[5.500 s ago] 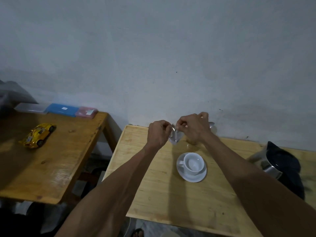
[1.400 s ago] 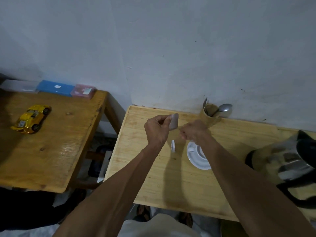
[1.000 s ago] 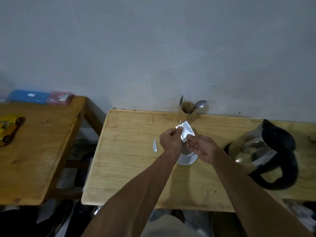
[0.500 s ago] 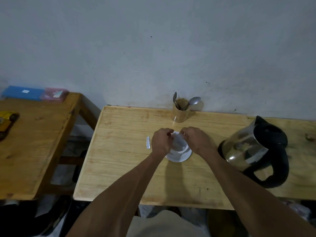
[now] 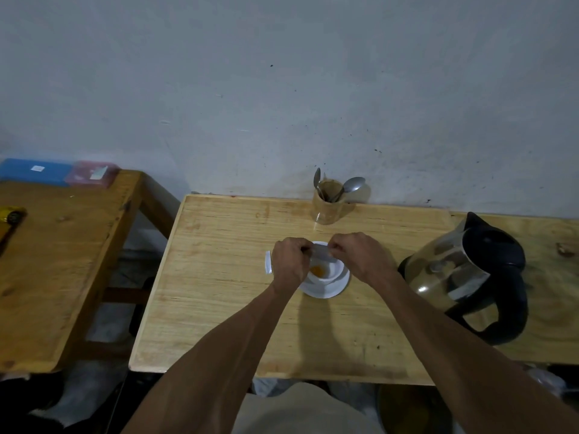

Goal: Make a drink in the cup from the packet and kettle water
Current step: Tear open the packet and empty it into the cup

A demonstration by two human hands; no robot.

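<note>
Since 0.5 s ago: orange powder (image 5: 317, 270) now lies in the cup (image 5: 326, 270), which looked empty then. Both hands are still over the cup, barely shifted. View is about the same, slightly closer.

Left hand (image 5: 289, 264) and right hand (image 5: 363, 256) each pinch 1 end of the packet (image 5: 321, 249), fingers curled, thumb against forefinger. Packet is held flat-ish across the cup's 12 o'clock rim, just above it; can't tell if it touches the rim. Cup sits on a white saucer (image 5: 322, 292), mid table (image 5: 219, 292).

Torn strip (image 5: 268, 262) lies on the table at the cup's 9 o'clock, just beside the left hand; it has stayed put since 1.4 s ago.

Kettle (image 5: 470, 277) stands at the cup's 3 o'clock, near the right forearm, black handle toward the person, lid shut. Holder (image 5: 327, 206) with 2 spoons (image 5: 352, 184) at the cup's 12 o'clock, by the wall.

2nd table (image 5: 62, 261) at 9 o'clock, apart from the 1st, carries a blue box (image 5: 31, 170), a pink box (image 5: 92, 173) and a yellow toy (image 5: 9, 217) cut off by the frame edge.

Writing: white stickers on both boxes, unreadable. No print legible on packet or kettle.
</note>
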